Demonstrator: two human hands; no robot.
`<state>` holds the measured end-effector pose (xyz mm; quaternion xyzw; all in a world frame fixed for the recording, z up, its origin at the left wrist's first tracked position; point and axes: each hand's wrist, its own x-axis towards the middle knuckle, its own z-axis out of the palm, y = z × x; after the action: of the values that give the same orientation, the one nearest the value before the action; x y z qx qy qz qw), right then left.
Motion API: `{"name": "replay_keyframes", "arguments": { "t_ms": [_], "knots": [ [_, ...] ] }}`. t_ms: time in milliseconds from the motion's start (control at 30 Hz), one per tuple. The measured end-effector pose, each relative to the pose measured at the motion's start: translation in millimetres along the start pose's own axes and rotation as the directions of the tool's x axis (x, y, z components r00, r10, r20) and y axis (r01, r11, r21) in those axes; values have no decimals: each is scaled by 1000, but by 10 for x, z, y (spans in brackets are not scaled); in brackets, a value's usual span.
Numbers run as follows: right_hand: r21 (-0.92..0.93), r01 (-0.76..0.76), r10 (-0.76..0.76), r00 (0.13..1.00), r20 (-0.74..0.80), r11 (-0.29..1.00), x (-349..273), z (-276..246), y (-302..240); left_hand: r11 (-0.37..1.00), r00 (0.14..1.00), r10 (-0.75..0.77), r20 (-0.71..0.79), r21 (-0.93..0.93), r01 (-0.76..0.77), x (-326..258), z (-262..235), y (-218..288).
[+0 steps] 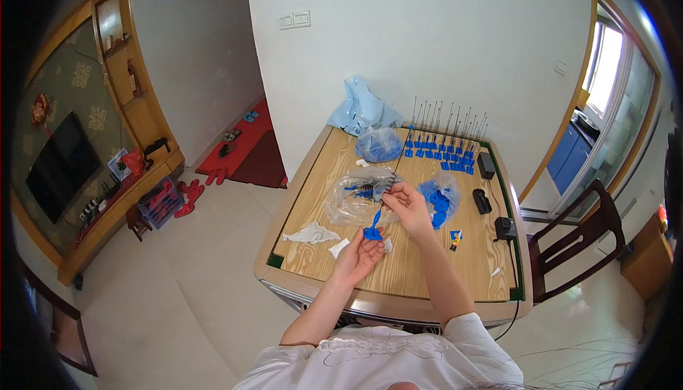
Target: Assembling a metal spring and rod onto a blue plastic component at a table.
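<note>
A wooden worktop [313,212] is standing on pale floor tiles against a white wall. The left hand [358,256] is cupping upward, gripping a blue plastic piece [373,232]; the right hand [409,205] is pinching a thin wire [389,192] just above it. Beyond, a clear bag [352,201] is lying, and rows of blue clips [442,149] are lining the far edge.

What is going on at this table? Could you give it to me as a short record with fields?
Setting: wooden table in a room, seen from above
Left hand: palm up, holding a small blue plastic piece
Right hand: pinching a thin dark wire-like part above the piece
Near hands: clear plastic bag, pile of blue pieces
Far edge: rows of blue bases with upright wires
Right side: black boxes
</note>
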<state>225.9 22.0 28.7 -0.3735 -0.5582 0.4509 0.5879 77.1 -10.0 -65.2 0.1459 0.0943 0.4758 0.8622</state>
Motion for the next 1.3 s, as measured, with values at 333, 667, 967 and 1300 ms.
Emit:
{"name": "replay_keyframes", "arguments": {
  "t_ms": [333,667,967,1300],
  "knots": [
    [-48,19,-19,1000,3,999,-33,-8,57,1000,1000,-21,-14,11,21,-98,157,-117],
    [-211,41,-32,998,46,977,-108,47,103,944,991,114,-75,320,-84,23,43,-230],
    [-171,31,-26,999,30,985,-82,65,121,827,968,239,-74,538,-163,-2,59,-266],
    [-183,3,4,999,39,983,68,40,149,918,982,168,-86,376,-124,-52,254,-177]
  ]
}}
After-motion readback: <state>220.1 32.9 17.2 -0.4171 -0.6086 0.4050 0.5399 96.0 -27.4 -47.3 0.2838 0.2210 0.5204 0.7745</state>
